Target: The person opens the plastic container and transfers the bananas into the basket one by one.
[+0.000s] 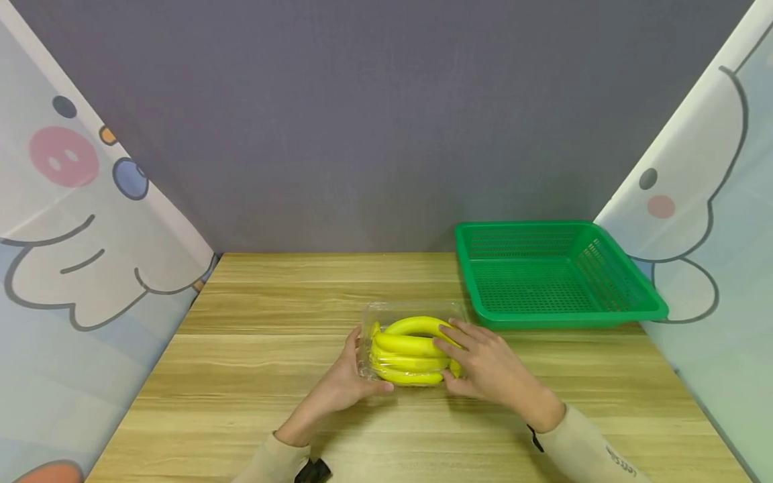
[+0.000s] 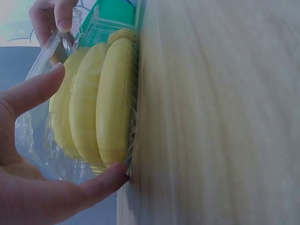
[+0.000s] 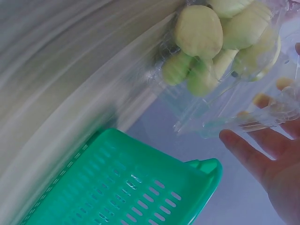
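A clear plastic box (image 1: 376, 312) holding several yellow bananas (image 1: 406, 345) sits on the wooden table in front of me. My left hand (image 1: 345, 381) grips its left end, thumb along the near lower edge; in the left wrist view, a finger (image 2: 40, 89) lies against the clear side. From the right, my right hand (image 1: 490, 362) reaches over the box, fairly straight fingers spread on its upper side and thumb by the near right corner. The right wrist view shows the banana ends (image 3: 199, 33) through the plastic, with fingertips of my right hand (image 3: 276, 159) seen through a clear panel.
A green slatted basket (image 1: 561, 317) stands at the back right of the table (image 1: 272, 295), just beyond the box. A grey wall (image 1: 386, 134) rises behind the table. Panels with cartoon prints (image 1: 121, 221) flank both sides.
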`<state>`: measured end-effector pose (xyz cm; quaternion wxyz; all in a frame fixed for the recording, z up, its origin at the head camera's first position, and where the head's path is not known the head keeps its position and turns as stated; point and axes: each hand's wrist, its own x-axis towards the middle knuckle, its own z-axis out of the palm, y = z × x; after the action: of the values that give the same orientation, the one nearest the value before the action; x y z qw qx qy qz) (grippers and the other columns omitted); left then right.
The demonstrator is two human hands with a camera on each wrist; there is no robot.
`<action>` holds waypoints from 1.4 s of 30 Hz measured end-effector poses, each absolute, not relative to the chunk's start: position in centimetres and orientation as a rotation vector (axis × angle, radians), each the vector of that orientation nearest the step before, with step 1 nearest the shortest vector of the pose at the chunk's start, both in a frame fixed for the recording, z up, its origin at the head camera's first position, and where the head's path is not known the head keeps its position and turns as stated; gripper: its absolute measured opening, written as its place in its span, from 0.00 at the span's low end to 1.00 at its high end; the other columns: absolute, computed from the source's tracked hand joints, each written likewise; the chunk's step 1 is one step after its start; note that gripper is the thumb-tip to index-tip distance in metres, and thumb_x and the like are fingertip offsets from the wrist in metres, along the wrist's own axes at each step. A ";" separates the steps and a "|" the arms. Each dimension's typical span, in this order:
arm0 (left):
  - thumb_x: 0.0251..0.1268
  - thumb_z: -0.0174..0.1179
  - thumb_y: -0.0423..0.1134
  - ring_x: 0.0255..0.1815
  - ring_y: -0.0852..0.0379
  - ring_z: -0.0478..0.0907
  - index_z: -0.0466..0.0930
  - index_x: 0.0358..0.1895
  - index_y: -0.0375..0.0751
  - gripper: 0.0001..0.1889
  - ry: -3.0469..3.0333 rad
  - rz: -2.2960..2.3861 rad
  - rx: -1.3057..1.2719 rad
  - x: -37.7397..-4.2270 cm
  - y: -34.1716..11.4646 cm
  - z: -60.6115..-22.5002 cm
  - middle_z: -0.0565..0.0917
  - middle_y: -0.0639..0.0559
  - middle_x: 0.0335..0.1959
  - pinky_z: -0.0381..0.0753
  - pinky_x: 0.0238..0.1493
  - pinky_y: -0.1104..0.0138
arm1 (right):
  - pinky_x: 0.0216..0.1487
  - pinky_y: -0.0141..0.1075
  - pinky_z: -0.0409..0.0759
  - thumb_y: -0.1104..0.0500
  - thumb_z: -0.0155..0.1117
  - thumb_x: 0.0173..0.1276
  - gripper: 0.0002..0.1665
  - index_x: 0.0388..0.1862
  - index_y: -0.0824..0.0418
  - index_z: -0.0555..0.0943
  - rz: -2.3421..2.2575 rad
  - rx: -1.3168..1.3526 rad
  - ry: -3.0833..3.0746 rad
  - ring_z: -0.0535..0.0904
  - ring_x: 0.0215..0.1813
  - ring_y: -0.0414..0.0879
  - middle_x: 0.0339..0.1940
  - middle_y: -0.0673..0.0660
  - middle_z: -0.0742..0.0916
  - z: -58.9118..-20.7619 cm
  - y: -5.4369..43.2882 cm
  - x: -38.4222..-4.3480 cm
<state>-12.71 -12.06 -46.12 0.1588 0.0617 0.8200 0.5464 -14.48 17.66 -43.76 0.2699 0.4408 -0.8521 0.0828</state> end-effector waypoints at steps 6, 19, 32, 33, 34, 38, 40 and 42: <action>0.48 0.81 0.43 0.75 0.27 0.57 0.34 0.82 0.39 0.68 2.338 1.556 0.167 -12.9 -12.2 -46.0 0.51 0.28 0.79 0.59 0.69 0.32 | 0.52 0.55 0.85 0.47 0.71 0.55 0.29 0.54 0.60 0.87 0.262 1.183 -2.324 0.82 0.60 0.62 0.58 0.63 0.87 -43.5 17.8 -14.5; 0.50 0.80 0.46 0.77 0.25 0.51 0.33 0.83 0.40 0.68 2.372 1.502 0.198 -12.9 -12.3 -46.0 0.50 0.28 0.80 0.55 0.69 0.29 | 0.52 0.56 0.84 0.42 0.57 0.71 0.29 0.58 0.60 0.84 0.302 1.171 -2.331 0.80 0.62 0.62 0.61 0.64 0.85 -42.9 17.9 -14.7; 0.51 0.80 0.46 0.71 0.26 0.62 0.33 0.83 0.39 0.67 2.370 1.506 0.233 -13.0 -12.4 -45.9 0.50 0.26 0.79 0.68 0.65 0.34 | 0.51 0.55 0.85 0.39 0.46 0.79 0.34 0.56 0.64 0.85 0.373 1.184 -2.243 0.83 0.57 0.62 0.57 0.64 0.86 -42.6 18.0 -15.2; 0.51 0.80 0.45 0.71 0.26 0.63 0.33 0.83 0.39 0.67 2.370 1.507 0.243 -13.0 -12.5 -45.9 0.50 0.27 0.79 0.68 0.65 0.34 | 0.50 0.55 0.85 0.39 0.46 0.79 0.34 0.55 0.65 0.85 0.381 1.183 -2.237 0.83 0.56 0.62 0.57 0.64 0.86 -42.6 18.0 -15.2; 0.52 0.79 0.46 0.71 0.26 0.62 0.33 0.83 0.40 0.67 2.374 1.502 0.252 -13.0 -12.5 -45.9 0.50 0.27 0.80 0.67 0.65 0.34 | 0.50 0.55 0.85 0.39 0.47 0.79 0.33 0.55 0.65 0.85 0.391 1.181 -2.231 0.83 0.56 0.61 0.56 0.64 0.86 -42.5 18.0 -15.2; 0.52 0.79 0.46 0.75 0.26 0.57 0.35 0.83 0.41 0.66 2.389 1.490 0.274 -13.1 -12.6 -45.8 0.50 0.28 0.80 0.60 0.68 0.31 | 0.49 0.55 0.85 0.40 0.47 0.79 0.33 0.54 0.66 0.85 0.428 1.177 -2.216 0.83 0.55 0.60 0.56 0.63 0.87 -42.3 18.0 -15.2; 0.51 0.79 0.46 0.75 0.27 0.58 0.35 0.83 0.41 0.66 2.396 1.488 0.274 -13.1 -12.6 -45.7 0.53 0.28 0.79 0.59 0.69 0.31 | 0.49 0.55 0.85 0.40 0.47 0.79 0.33 0.54 0.66 0.85 0.439 1.172 -2.215 0.83 0.55 0.60 0.56 0.62 0.87 -42.2 18.0 -15.2; 0.51 0.79 0.45 0.72 0.28 0.63 0.36 0.83 0.41 0.65 2.396 1.496 0.280 -13.1 -12.6 -45.6 0.57 0.27 0.77 0.63 0.68 0.33 | 0.50 0.54 0.85 0.40 0.47 0.80 0.33 0.54 0.66 0.85 0.447 1.168 -2.214 0.83 0.55 0.59 0.55 0.62 0.87 -42.1 18.0 -15.2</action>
<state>-13.14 -12.63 -45.60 0.1508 0.0975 0.8344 0.5211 -15.24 17.96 -42.07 0.2951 0.4389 -0.8320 0.1678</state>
